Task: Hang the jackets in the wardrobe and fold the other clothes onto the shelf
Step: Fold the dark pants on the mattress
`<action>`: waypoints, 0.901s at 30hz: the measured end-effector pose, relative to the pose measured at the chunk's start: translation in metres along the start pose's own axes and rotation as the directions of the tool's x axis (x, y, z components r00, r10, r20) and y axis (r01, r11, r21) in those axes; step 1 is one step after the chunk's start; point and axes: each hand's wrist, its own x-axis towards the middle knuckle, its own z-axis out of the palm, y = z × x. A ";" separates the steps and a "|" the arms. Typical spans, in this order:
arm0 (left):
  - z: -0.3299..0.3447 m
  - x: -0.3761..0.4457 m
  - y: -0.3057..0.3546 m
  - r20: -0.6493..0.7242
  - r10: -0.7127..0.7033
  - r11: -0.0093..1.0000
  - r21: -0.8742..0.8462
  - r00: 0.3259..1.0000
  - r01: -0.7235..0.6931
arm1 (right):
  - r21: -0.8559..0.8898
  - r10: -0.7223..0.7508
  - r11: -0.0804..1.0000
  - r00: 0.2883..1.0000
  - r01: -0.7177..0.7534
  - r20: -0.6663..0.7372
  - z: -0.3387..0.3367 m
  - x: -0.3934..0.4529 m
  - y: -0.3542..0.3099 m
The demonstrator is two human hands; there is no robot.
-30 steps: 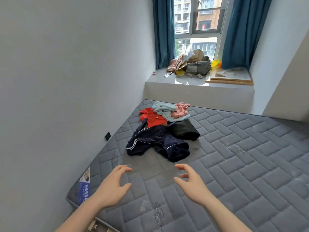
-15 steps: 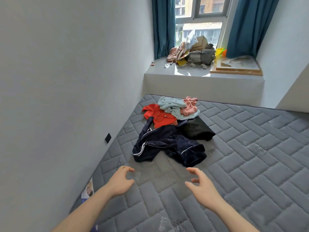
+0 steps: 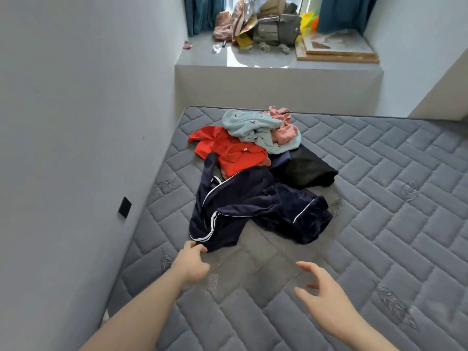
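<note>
From the head view, the left hand (image 3: 191, 262) is down on the near-left corner of the navy garment (image 3: 255, 211), fingers curled at the white-striped hem; it looks like a pinch on the cloth, though the fingertips are partly hidden behind the hand. The right hand (image 3: 321, 297) hovers with fingers spread, gripping nothing, well short of the fabric over bare mattress (image 3: 379, 224).

Here is the risk. The navy garment lies crumpled, one dark strip running far-left up under the red top (image 3: 228, 150), and its far edge tucked against the black piece (image 3: 307, 171). If the person pulls from that single corner, the heap could drag along, and the red top, with the light blue garment (image 3: 253, 127) and pink piece (image 3: 282, 127) piled at its far-right edge, could tumble or slide toward the wall on the left. A one-corner pinch could also slip off soft cloth, or lift the garment twisted, leaving it hard to tell whether it is a jacket or trousers.

Relative to the grip, the navy garment spreads far and right from the left hand, its bulk in the middle of the mattress, another lobe lying far-left of the right hand. The whole pile sits near the wall side, short of the window ledge (image 3: 253, 59) with its clutter. No wardrobe or shelf shows here.
</note>
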 end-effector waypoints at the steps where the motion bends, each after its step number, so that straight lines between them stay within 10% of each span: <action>1: 0.004 0.017 0.001 -0.011 0.017 1.000 0.001 1.000 -0.017 | -0.010 0.009 1.000 1.000 -0.009 -0.002 0.006 0.008 0.002; 14: 0.036 0.139 0.011 -0.066 -0.024 0.986 -0.167 0.998 0.013 | 0.030 0.138 0.990 0.987 -0.136 -0.077 0.074 0.049 0.046; 18: 0.009 0.097 0.019 -0.244 0.036 0.945 -0.307 0.969 -0.113 | 0.085 0.172 0.983 0.979 -0.163 -0.108 0.071 0.026 0.035; 27: -0.097 -0.104 0.061 -0.125 0.454 0.885 -0.053 0.882 -0.463 | 0.110 0.100 0.990 0.991 -0.090 -0.090 0.031 -0.074 -0.023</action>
